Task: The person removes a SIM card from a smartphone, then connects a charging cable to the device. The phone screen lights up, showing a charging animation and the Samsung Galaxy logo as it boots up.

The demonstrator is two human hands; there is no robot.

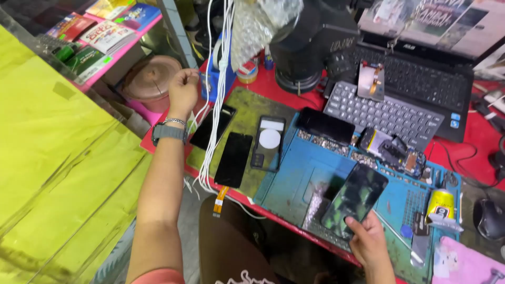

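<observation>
1. The left hand is raised at the far left edge of the bench, its fingers curled shut around the white cables that hang down in a bundle just right of the knuckles; a grey watch and a thin bracelet sit on that wrist.
2. The right hand grips the near end of a dark phone, thumb on the glass and the other fingers under it (the screen reflects green and white patches).
3. The phone tilts away from the fingertips over the blue work mat, which lies beneath and beyond them.
4. Between the two hands, on a green mat, lie two black screen panels and an opened phone back with a white round pad.
5. Beyond the right fingers rest another dark phone, a small grey keyboard and a laptop.
6. Right of those fingers stand a yellow can and a dark mouse.
</observation>
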